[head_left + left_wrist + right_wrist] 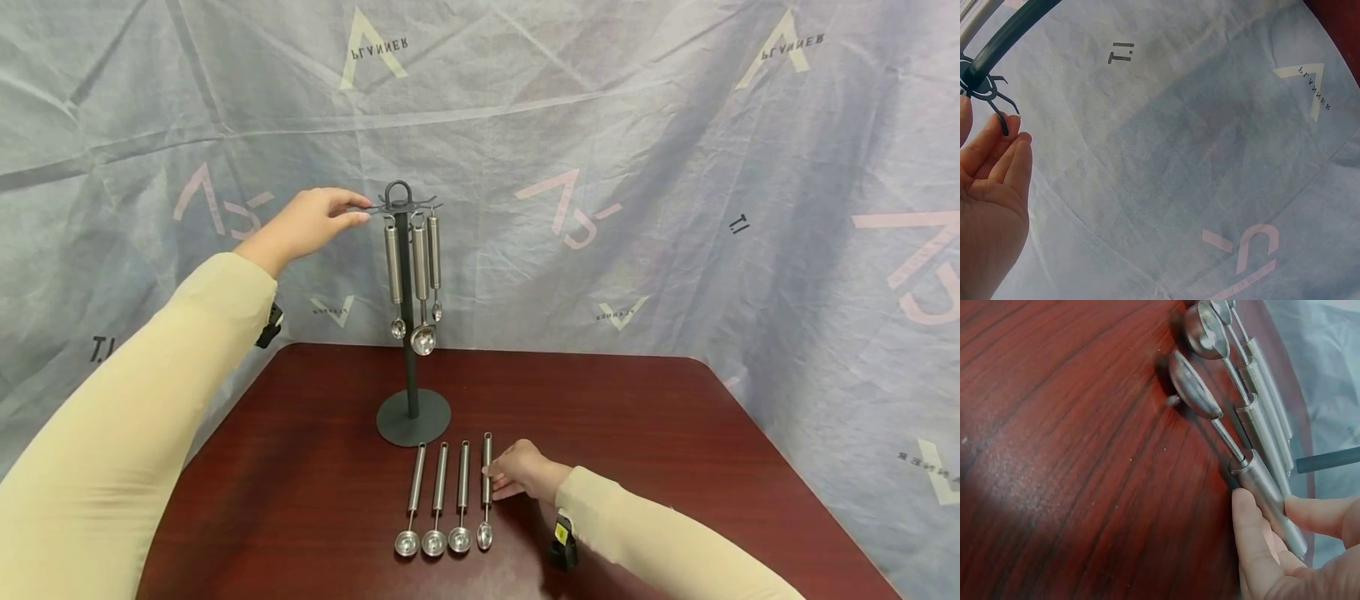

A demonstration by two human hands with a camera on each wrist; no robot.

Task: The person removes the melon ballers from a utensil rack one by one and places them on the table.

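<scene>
My right hand (521,468) pinches the steel handle of an oval-bowled spoon (485,533), the rightmost in a row on the table. In the right wrist view, thumb and fingers lie on either side of that handle (1264,487). To its left are three round-bowled spoons (434,543), handles pointing toward the rack. At the top of the dark utensil rack (411,375), my left hand (311,218) has thumb and fingers around a hook (1004,122). Steel utensils hang from other hooks, among them one with a larger round bowl (423,339) and two with small bowls.
The rack's round base (414,417) stands on the dark red wooden table (600,417), just behind the spoon handles. A grey printed cloth (637,150) hangs behind and at both sides of the table.
</scene>
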